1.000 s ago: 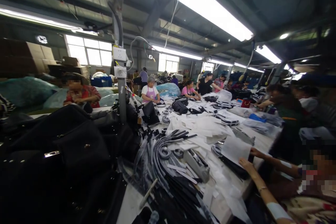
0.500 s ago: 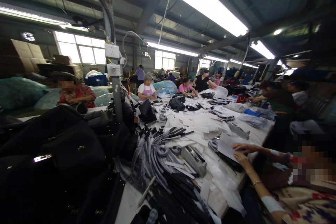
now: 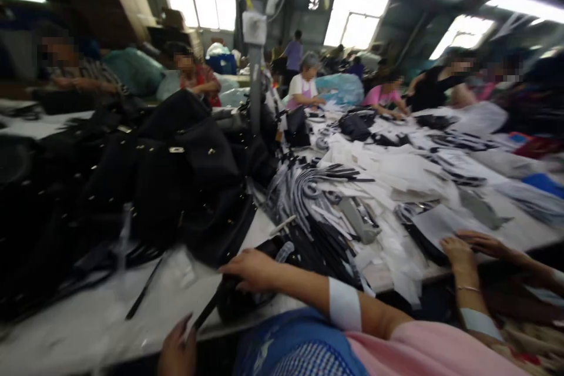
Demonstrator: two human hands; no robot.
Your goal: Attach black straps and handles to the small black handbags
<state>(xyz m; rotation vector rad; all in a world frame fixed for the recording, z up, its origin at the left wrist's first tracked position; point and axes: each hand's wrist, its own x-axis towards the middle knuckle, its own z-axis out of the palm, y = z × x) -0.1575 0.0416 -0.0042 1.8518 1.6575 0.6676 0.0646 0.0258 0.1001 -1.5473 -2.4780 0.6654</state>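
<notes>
Low in the head view, my left hand (image 3: 178, 345) pinches one end of a narrow black strap (image 3: 206, 310). Its fingers are blurred. From there the strap slants up to my right hand (image 3: 255, 270), whose fingers close over its other end. Under and beside my right hand lies a bulky black piece (image 3: 235, 304) at the table edge; its shape is partly covered by the hand. A clear plastic roll or bottle (image 3: 285, 251) sits just beyond my right wrist.
Black bags with metal fittings (image 3: 176, 182) pile up at left. Beyond my right arm lie bundled black strips (image 3: 312, 223), a grey tape dispenser (image 3: 360, 220) and white sheets (image 3: 388, 167). A co-worker's hands (image 3: 467, 247) rest on a sheet at right. A metal post (image 3: 255, 88) rises behind.
The view has swung left and downward, so the scene has shifted right and up. Both my hands and the strap have come into view; earlier neither of my hands showed.
</notes>
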